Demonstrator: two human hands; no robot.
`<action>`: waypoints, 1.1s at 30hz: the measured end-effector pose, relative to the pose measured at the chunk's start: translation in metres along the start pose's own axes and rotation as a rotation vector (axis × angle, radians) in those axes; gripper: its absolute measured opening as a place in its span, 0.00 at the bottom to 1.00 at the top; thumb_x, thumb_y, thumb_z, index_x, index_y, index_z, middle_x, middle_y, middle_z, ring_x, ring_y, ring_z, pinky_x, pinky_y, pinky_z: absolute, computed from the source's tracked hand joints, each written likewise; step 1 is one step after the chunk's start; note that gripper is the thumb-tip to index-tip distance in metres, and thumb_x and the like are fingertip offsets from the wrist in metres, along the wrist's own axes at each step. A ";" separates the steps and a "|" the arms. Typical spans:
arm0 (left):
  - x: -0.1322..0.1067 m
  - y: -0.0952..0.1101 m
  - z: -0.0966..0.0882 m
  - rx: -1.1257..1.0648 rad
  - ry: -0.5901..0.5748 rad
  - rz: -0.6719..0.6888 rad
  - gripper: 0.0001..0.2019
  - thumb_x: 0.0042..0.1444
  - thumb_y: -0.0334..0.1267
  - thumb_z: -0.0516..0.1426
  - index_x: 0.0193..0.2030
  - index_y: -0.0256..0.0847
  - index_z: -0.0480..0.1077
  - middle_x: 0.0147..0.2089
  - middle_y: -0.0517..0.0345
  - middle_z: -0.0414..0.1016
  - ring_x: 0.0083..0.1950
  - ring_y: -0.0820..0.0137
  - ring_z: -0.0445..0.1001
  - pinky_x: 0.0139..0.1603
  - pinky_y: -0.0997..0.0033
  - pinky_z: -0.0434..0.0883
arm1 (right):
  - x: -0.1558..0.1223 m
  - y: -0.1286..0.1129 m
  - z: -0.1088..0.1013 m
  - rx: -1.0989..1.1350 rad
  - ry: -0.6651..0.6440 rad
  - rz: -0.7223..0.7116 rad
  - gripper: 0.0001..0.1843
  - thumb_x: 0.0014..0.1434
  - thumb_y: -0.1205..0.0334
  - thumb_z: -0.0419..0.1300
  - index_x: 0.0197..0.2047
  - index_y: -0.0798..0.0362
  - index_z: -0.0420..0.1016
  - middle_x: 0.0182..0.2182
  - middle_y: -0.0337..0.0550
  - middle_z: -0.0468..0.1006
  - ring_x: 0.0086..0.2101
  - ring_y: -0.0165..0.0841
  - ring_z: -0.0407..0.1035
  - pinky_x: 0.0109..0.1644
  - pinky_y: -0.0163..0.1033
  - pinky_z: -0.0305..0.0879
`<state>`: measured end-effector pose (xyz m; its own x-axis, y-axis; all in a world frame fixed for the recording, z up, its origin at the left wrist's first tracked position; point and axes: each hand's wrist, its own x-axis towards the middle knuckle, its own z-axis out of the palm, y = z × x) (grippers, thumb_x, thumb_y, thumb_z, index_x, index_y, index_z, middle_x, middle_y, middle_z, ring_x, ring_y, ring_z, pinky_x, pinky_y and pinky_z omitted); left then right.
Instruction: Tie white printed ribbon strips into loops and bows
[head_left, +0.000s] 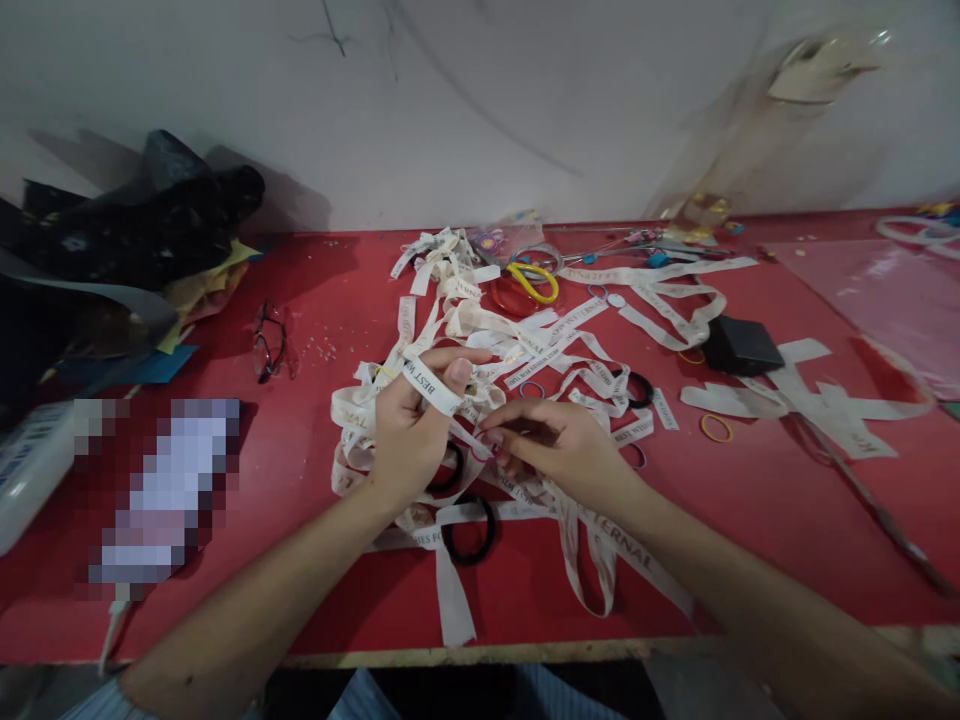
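A tangle of cream printed ribbon (517, 350) lies across the middle of the red table (315, 280). My left hand (412, 425) is closed on a strip of that ribbon, which wraps over its fingers with dark lettering showing. My right hand (559, 445) is beside it, fingers pinched on the ribbon's lower run. Black hair ties (469, 530) lie under and around the ribbon, just below my hands.
Yellow-handled scissors (534, 280) lie at the back of the pile. A black box (739, 345) and an orange rubber band (716, 428) sit to the right. Spectacles (268, 340) lie to the left. Black bags (142, 225) are heaped at the far left. A white bottle (30, 470) lies at the left edge.
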<state>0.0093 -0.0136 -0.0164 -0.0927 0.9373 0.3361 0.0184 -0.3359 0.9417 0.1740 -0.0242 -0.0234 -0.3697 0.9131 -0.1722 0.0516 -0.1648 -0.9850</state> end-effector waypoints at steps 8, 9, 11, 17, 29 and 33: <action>0.001 0.000 -0.002 0.101 -0.055 0.004 0.11 0.60 0.45 0.58 0.42 0.43 0.78 0.19 0.66 0.64 0.23 0.76 0.64 0.33 0.74 0.69 | -0.001 -0.003 -0.002 0.038 0.102 -0.142 0.08 0.55 0.59 0.66 0.37 0.54 0.77 0.28 0.38 0.78 0.22 0.25 0.73 0.27 0.29 0.74; 0.002 0.002 -0.002 0.123 -0.060 0.018 0.11 0.60 0.45 0.58 0.42 0.43 0.78 0.21 0.64 0.67 0.24 0.76 0.65 0.34 0.73 0.69 | -0.001 -0.004 -0.002 0.049 0.114 -0.163 0.08 0.55 0.59 0.66 0.37 0.54 0.77 0.29 0.39 0.78 0.23 0.25 0.74 0.28 0.29 0.74; 0.003 0.004 -0.002 0.175 -0.076 0.046 0.11 0.60 0.45 0.58 0.41 0.42 0.78 0.27 0.61 0.75 0.28 0.74 0.70 0.36 0.73 0.70 | -0.001 -0.003 -0.002 0.091 0.106 -0.180 0.08 0.56 0.59 0.66 0.36 0.54 0.77 0.29 0.39 0.78 0.24 0.26 0.75 0.28 0.30 0.76; 0.005 0.007 0.000 0.252 -0.228 0.076 0.12 0.62 0.43 0.56 0.42 0.40 0.78 0.39 0.55 0.82 0.37 0.72 0.77 0.38 0.75 0.72 | -0.003 -0.003 -0.001 0.222 0.054 -0.219 0.06 0.56 0.62 0.67 0.37 0.54 0.78 0.27 0.39 0.80 0.27 0.28 0.77 0.33 0.31 0.78; 0.007 0.000 -0.002 0.292 -0.330 0.124 0.11 0.63 0.40 0.55 0.43 0.40 0.78 0.41 0.55 0.83 0.41 0.70 0.79 0.41 0.74 0.73 | -0.002 -0.005 0.002 0.217 -0.025 -0.152 0.06 0.56 0.65 0.66 0.38 0.54 0.76 0.33 0.39 0.81 0.31 0.29 0.79 0.36 0.32 0.79; 0.006 0.007 -0.001 0.254 -0.292 0.136 0.11 0.64 0.39 0.54 0.42 0.41 0.78 0.40 0.56 0.83 0.39 0.72 0.79 0.41 0.76 0.73 | -0.001 -0.003 0.003 0.234 -0.039 -0.107 0.09 0.55 0.65 0.66 0.40 0.53 0.73 0.35 0.39 0.80 0.30 0.28 0.79 0.36 0.32 0.78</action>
<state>0.0079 -0.0105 -0.0082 0.2130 0.8851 0.4137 0.2594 -0.4594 0.8495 0.1710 -0.0256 -0.0207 -0.3970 0.9157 -0.0623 -0.2037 -0.1541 -0.9668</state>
